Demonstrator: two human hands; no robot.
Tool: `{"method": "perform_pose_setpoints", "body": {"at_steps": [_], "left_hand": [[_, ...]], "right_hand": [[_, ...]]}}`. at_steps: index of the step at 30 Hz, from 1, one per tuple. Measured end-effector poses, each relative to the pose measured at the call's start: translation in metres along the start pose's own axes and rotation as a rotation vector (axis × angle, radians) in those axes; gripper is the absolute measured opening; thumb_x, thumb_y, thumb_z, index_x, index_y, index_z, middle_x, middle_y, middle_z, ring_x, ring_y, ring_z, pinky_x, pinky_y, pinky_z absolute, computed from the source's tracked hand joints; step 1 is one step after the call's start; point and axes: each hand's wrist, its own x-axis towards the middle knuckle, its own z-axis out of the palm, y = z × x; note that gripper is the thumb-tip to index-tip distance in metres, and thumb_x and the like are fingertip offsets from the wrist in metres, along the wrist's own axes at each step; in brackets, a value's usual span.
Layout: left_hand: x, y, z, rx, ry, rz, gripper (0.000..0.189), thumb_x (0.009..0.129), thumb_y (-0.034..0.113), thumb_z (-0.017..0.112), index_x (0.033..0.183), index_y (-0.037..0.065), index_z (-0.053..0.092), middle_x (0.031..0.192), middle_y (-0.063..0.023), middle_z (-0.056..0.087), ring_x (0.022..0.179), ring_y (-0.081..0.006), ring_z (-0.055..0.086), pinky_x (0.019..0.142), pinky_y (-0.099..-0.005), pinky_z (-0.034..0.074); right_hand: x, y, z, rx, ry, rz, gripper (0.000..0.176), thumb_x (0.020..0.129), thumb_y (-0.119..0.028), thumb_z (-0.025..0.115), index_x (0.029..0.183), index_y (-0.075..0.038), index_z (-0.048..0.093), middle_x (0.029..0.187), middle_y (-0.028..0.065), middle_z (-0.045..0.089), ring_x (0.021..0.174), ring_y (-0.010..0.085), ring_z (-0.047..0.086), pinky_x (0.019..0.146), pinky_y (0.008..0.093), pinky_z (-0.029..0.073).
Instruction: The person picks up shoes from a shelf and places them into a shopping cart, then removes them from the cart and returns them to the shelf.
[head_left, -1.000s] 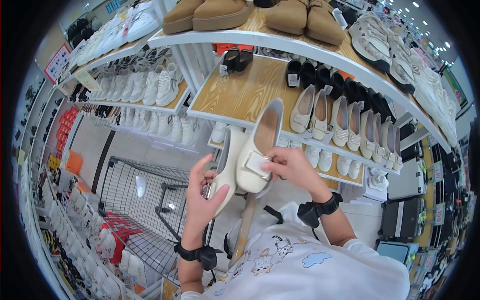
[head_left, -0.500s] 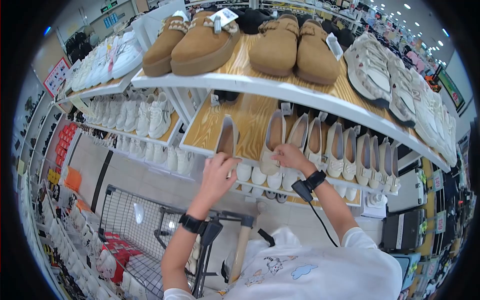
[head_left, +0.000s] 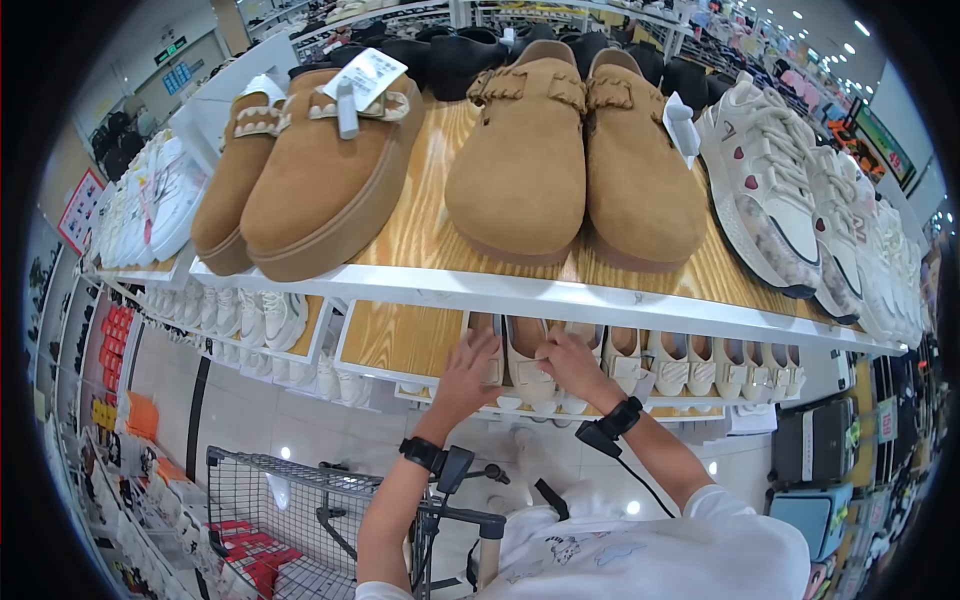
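On the lower shelf, my left hand (head_left: 466, 378) is closed over the front of a beige flat shoe (head_left: 487, 328), hiding most of its toe. A second beige flat with a bow-like trim (head_left: 527, 345) stands right beside it. My right hand (head_left: 577, 368) has its fingers curled against the right side of that second shoe, near its opening. Both shoes rest with toes towards me. The fingertips of both hands are partly hidden by the shoes.
Brown clogs (head_left: 515, 160) and white sneakers (head_left: 765, 190) stand on the upper shelf (head_left: 430, 293), whose edge overhangs my hands. More beige flats (head_left: 670, 365) line the lower shelf to the right. A wire shopping cart (head_left: 290, 500) stands at my left.
My left hand has moved its flat shoe right and set it against the other one. My right hand has shifted from the toe to the shoe's right side. My view has moved closer to the upper shelf.
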Motion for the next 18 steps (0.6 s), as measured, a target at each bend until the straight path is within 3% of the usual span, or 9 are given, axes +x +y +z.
{"method": "perform_pose_setpoints", "body": {"at_steps": [1, 3, 6, 8, 11, 18], "left_hand": [[-0.003, -0.004, 0.0, -0.003, -0.013, 0.001, 0.078, 0.063, 0.02, 0.076, 0.132, 0.013, 0.04, 0.135, -0.0164, 0.038, 0.125, -0.0355, 0.035, 0.105, -0.0457, 0.029], [-0.008, -0.012, -0.002, -0.079, -0.056, -0.209, 0.079, 0.061, 0.025, 0.08, 0.13, 0.012, 0.043, 0.145, -0.0198, 0.023, 0.131, -0.0386, 0.028, 0.106, -0.0453, 0.03], [-0.006, -0.025, 0.005, -0.271, -0.132, -0.167, 0.077, 0.059, 0.025, 0.082, 0.125, 0.01, 0.047, 0.145, -0.023, 0.021, 0.131, -0.0407, 0.028, 0.104, -0.0441, 0.033], [-0.003, -0.031, 0.012, -0.292, -0.138, -0.134, 0.075, 0.058, 0.024, 0.083, 0.123, 0.009, 0.049, 0.145, -0.0239, 0.022, 0.13, -0.0412, 0.029, 0.104, -0.0431, 0.034], [0.004, -0.035, 0.012, -0.3, -0.192, -0.12, 0.074, 0.057, 0.021, 0.084, 0.121, 0.007, 0.05, 0.143, -0.0236, 0.025, 0.129, -0.0397, 0.033, 0.102, -0.0404, 0.036], [0.018, -0.041, 0.005, -0.434, -0.275, -0.159, 0.072, 0.057, 0.013, 0.083, 0.12, 0.006, 0.049, 0.139, -0.0167, 0.033, 0.12, -0.0351, 0.044, 0.098, -0.0376, 0.04]], "right_hand": [[0.001, 0.0, 0.0, -0.036, 0.042, -0.011, 0.022, 0.074, -0.025, 0.07, 0.085, -0.008, 0.063, 0.108, 0.0109, 0.053, 0.103, 0.0287, 0.051, 0.085, 0.0426, 0.041], [-0.001, -0.005, 0.002, -0.066, 0.083, -0.015, 0.024, 0.072, -0.027, 0.071, 0.085, -0.008, 0.062, 0.113, 0.0108, 0.05, 0.108, 0.0288, 0.047, 0.087, 0.0425, 0.039], [-0.005, -0.02, 0.002, -0.18, 0.226, -0.102, 0.036, 0.067, -0.03, 0.075, 0.092, -0.009, 0.06, 0.112, 0.0103, 0.05, 0.111, 0.0297, 0.043, 0.091, 0.0423, 0.037], [-0.008, -0.023, 0.003, -0.207, 0.186, -0.088, 0.048, 0.064, -0.033, 0.076, 0.099, -0.007, 0.057, 0.11, 0.0078, 0.05, 0.115, 0.0277, 0.04, 0.095, 0.0415, 0.034], [-0.006, -0.029, 0.011, -0.141, 0.141, 0.044, 0.051, 0.062, -0.034, 0.076, 0.098, -0.007, 0.054, 0.11, 0.0082, 0.05, 0.113, 0.0278, 0.041, 0.094, 0.0413, 0.035], [0.004, -0.033, 0.017, -0.11, 0.209, 0.112, 0.057, 0.059, -0.031, 0.079, 0.102, -0.003, 0.055, 0.11, 0.0112, 0.052, 0.113, 0.0298, 0.043, 0.096, 0.0424, 0.034]]}}
